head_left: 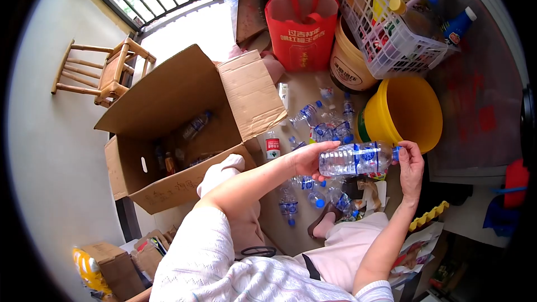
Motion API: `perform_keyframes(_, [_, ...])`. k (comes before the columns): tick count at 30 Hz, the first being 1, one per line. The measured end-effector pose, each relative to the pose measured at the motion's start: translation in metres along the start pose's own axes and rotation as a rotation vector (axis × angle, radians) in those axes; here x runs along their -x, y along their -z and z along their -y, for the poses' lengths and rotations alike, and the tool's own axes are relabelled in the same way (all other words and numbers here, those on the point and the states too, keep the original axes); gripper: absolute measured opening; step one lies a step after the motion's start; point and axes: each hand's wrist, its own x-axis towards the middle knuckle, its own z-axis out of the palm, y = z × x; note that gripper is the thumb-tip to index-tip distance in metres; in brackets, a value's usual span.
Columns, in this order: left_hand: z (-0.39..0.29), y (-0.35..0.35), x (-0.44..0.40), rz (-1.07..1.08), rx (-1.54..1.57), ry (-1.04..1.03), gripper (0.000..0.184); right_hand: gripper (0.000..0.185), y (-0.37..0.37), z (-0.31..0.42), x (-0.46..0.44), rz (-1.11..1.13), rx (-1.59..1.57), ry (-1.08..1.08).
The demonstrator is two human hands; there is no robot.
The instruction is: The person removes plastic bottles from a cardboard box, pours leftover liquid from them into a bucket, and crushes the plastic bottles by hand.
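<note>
A clear plastic bottle (356,159) with a blue label and blue cap lies sideways between my hands. My left hand (309,159) holds its bottom end, and the fingers of my right hand (411,169) are closed on the cap end. Below and behind it, several empty bottles (288,206) with blue caps are scattered on the floor (268,190). One bottle with a red and white label (272,145) stands among them. To the left is an open cardboard box (184,187) with several bottles (197,125) inside.
A yellow bucket (403,113) is just behind my right hand. Farther back are a red bag (302,45), a cream bucket (349,64) and a white basket (391,45) full of items. A bamboo chair (112,70) is at the left, with cartons (109,268) below.
</note>
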Motion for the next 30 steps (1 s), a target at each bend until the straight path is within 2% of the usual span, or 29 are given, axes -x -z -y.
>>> perform_keyframes(6, [0.001, -0.003, -0.009, 0.008, 0.046, 0.051, 0.055, 0.026, 0.016, 0.006, 0.006, 0.065, -0.211, -0.036])
perform_keyframes(8, [-0.004, -0.003, -0.008, 0.041, 0.079, 0.058, 0.056, 0.028, 0.017, 0.002, 0.005, 0.006, -0.185, -0.088])
perform_keyframes(9, [-0.006, -0.005, -0.008, 0.026, 0.064, -0.010, 0.058, 0.029, 0.021, -0.003, 0.005, -0.043, -0.169, -0.119])
perform_keyframes(10, [-0.008, -0.010, -0.008, -0.082, 0.079, -0.033, 0.059, 0.028, 0.023, -0.022, 0.004, -0.022, -0.140, -0.143])
perform_keyframes(11, [-0.013, -0.005, -0.009, -0.036, 0.070, 0.000, 0.059, 0.024, 0.013, -0.016, 0.006, -0.007, -0.106, -0.221])
perform_keyframes(14, [-0.019, -0.001, -0.018, 0.008, 0.035, -0.218, 0.053, 0.025, -0.016, -0.049, 0.021, 0.343, 0.316, -0.236])
perform_keyframes(16, [-0.021, -0.008, -0.025, -0.253, -0.032, -0.358, 0.051, 0.026, -0.032, -0.033, 0.025, 0.557, 0.440, -0.106])
perform_keyframes(18, [-0.028, -0.008, -0.028, -0.304, -0.196, -0.418, 0.049, 0.027, -0.046, -0.030, 0.027, 0.571, 0.395, -0.071])
perform_keyframes(21, [-0.047, -0.021, -0.050, -0.496, -0.427, -0.487, 0.045, 0.027, -0.057, -0.026, 0.023, 0.626, 0.398, -0.081])
perform_keyframes(27, [-0.090, -0.064, -0.107, -1.029, -1.465, -0.606, 0.059, 0.027, -0.067, -0.024, 0.017, 0.660, 0.414, -0.052])
perform_keyframes(30, [-0.101, -0.087, -0.122, -1.042, -1.702, -0.678, 0.068, 0.026, -0.069, -0.026, 0.012, 0.663, 0.420, -0.042])
